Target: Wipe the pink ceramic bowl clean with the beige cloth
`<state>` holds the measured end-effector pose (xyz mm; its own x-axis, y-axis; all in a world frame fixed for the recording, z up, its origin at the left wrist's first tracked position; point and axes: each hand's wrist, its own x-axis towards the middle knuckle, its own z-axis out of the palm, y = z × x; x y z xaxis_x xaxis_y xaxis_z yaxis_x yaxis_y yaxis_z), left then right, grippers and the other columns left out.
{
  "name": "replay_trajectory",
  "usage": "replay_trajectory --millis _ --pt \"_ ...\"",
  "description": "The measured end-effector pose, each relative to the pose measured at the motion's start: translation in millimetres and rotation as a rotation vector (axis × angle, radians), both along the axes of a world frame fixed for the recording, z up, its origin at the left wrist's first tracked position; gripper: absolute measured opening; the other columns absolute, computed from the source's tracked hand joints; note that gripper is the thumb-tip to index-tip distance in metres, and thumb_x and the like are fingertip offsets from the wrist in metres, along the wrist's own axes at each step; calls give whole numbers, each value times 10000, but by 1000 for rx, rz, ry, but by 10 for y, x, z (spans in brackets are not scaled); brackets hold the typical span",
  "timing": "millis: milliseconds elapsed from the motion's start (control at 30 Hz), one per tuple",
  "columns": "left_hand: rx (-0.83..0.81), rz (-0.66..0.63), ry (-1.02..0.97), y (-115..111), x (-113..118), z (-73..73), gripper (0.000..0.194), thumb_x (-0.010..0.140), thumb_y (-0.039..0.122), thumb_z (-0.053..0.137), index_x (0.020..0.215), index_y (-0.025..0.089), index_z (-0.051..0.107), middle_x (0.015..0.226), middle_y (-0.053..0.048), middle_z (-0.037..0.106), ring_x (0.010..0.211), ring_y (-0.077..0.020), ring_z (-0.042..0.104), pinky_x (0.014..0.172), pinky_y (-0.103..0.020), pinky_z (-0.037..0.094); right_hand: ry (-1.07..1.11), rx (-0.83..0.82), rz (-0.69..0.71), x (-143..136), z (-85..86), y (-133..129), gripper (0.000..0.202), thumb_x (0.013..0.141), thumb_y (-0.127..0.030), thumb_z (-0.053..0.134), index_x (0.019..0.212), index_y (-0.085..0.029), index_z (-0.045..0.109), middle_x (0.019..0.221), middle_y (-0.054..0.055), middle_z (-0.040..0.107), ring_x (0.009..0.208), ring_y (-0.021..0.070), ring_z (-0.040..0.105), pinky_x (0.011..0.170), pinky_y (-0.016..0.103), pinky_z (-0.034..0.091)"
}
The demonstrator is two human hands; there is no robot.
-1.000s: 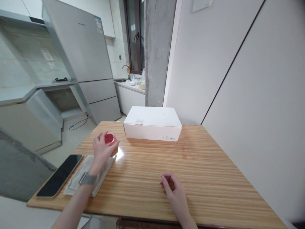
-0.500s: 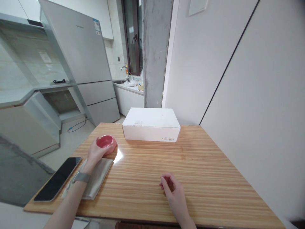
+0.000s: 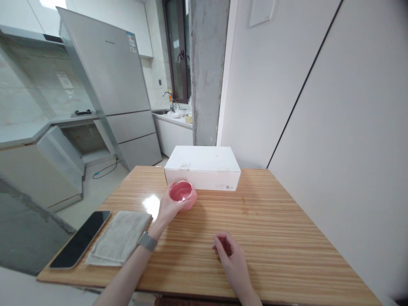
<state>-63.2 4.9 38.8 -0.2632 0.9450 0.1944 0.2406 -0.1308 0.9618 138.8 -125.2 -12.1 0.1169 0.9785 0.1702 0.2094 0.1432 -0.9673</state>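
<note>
My left hand, with a grey watch band on its wrist, grips a small glossy pink bowl by its left and near sides, thumb along the near wall. The bowl is upright, its hollow facing up, in front of the white box; it seems to be just off the table, though its base is hard to judge. My right hand rests on the wooden table near the front edge, fingers curled in and thumb against them. Nothing shows in its grasp.
A folded grey-beige cloth lies at the left front, beside a black-screened phone or tablet. Past the table stand a silver fridge, a sink counter and a grey pillar. A white wall borders the right side.
My left hand has carried the pink bowl to the right, from behind the cloth to in front of the box. The cloth is now uncovered. My right hand has stayed put.
</note>
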Motion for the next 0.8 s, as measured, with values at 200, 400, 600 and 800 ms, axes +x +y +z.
replay_trajectory --millis 200,400,600,800 --pt "72 -227 -53 -20 515 -80 883 535 241 861 1321 194 461 1263 -131 618 1145 -285 602 1010 -469 452 -21 -5 26 18 -29 -2 324 895 -502 511 794 -207 598 667 19 609 628 167 599 575 246 483" --pt "86 -256 -12 67 724 -230 917 509 228 862 1337 196 469 1323 -127 577 1208 -286 556 1064 -452 399 -25 7 20 7 -8 11 361 869 -543 529 766 -208 619 637 18 618 571 162 590 526 242 482" --pt "93 -272 26 78 744 -282 905 507 248 856 1330 202 483 1326 -117 572 1214 -283 548 1067 -449 395 -36 45 -3 4 7 18 376 859 -555 536 751 -208 632 622 21 630 538 156 581 501 238 481" --pt "107 -275 47 71 733 -352 901 513 260 856 1330 198 481 1337 -124 562 1212 -278 544 1059 -439 404 -11 0 29 19 -38 22 332 871 -518 539 775 -208 608 636 22 616 571 166 597 503 236 470"
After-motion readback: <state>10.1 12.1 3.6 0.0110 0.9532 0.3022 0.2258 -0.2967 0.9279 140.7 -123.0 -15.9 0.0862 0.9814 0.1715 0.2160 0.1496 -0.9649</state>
